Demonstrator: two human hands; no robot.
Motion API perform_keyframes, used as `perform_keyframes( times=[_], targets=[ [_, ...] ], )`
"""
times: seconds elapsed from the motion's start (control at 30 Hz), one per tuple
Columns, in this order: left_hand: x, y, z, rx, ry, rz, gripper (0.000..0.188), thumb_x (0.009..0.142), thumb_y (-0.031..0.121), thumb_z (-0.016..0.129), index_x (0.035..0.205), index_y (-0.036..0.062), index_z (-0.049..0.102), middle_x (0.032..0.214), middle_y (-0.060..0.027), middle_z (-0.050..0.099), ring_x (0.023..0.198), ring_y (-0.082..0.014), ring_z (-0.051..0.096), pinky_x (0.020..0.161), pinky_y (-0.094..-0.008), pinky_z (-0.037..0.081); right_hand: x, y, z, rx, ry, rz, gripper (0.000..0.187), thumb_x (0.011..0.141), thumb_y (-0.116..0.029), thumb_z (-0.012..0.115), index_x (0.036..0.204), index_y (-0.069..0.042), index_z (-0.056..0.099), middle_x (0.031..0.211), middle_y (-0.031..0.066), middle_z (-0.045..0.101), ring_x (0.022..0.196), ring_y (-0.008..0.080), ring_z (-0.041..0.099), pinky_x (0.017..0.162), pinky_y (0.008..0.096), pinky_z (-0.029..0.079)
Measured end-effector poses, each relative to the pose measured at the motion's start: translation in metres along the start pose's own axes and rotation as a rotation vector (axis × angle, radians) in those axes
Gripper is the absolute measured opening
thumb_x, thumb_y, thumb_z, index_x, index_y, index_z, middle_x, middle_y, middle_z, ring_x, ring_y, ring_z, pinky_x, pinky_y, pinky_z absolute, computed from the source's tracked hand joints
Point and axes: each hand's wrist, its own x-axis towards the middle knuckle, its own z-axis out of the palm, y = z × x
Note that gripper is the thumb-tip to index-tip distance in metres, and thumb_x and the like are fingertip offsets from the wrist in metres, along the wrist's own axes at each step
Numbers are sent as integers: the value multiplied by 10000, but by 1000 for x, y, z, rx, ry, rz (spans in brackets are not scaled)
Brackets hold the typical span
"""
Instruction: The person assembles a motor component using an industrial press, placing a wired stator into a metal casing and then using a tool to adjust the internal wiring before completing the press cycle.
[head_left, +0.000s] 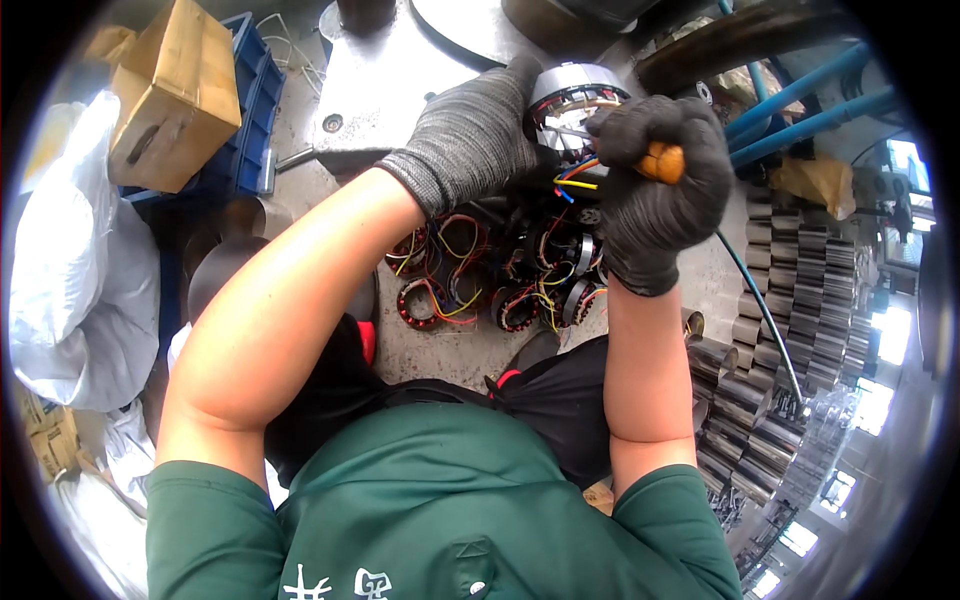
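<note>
My left hand (pixel 468 135), in a dark grey knitted glove, grips the side of a round motor stator (pixel 581 76) at the edge of a metal work surface. The stator has a silvery outer ring, and its open side with pale windings faces me. Yellow, red and blue leads (pixel 577 184) hang from its lower side. My right hand (pixel 668 205), gloved too, is closed around the orange-brown handle (pixel 661 163) of a hand tool. A thin metal shaft seems to reach from this fist into the stator's opening; its tip cannot be made out.
On the floor below lie several wound stators (pixel 418 303) with loose coloured leads. Stacked metal cylinders (pixel 770 400) stand at the right, near blue pipes (pixel 800 105). A cardboard box (pixel 180 105) rests by blue crates (pixel 255 110) at the left, above white sacks (pixel 75 270).
</note>
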Motion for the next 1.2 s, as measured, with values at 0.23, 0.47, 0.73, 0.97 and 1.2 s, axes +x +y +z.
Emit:
perform_keyframes(
  times=[0.23, 0.47, 0.73, 0.97, 1.2],
  targets=[
    [0, -3, 8, -43, 21, -10, 755, 721, 406, 889, 1286, 22, 566, 1058, -237, 749, 1042, -389, 737, 929, -481, 576, -5, -9, 0, 165, 5, 119, 273, 1001, -232, 550, 915, 17, 619, 702, 137, 643, 600, 224, 607, 649, 363, 550],
    [2, -2, 4, 45, 21, -2, 810, 720, 467, 899, 1284, 8, 540, 1096, -258, 739, 1050, -402, 733, 920, -480, 581, -7, -5, -2, 176, -47, 88, 245, 978, -229, 569, 935, 6, 627, 722, 126, 648, 618, 205, 616, 663, 345, 540],
    [0, -3, 6, 12, 23, 6, 833, 714, 495, 894, 1275, -9, 541, 1072, -266, 739, 1049, -400, 734, 931, -480, 579, -5, -12, -7, 290, -109, 73, 221, 1014, -219, 540, 1017, -19, 634, 735, 119, 644, 645, 208, 620, 673, 372, 546],
    [2, -3, 4, 22, 45, 22, 831, 716, 468, 893, 1282, -30, 542, 1080, -266, 741, 1042, -403, 735, 929, -480, 582, -2, -13, -5, 296, -110, 102, 244, 996, -208, 536, 996, 16, 632, 716, 141, 631, 630, 243, 608, 687, 385, 543],
    [-4, -1, 6, 27, 57, 12, 829, 717, 472, 904, 1291, -6, 545, 1085, -258, 745, 1056, -392, 738, 943, -473, 582, -10, -16, 1, 214, -41, 99, 244, 979, -210, 545, 932, 18, 619, 715, 159, 629, 632, 255, 604, 687, 405, 542]
  ],
)
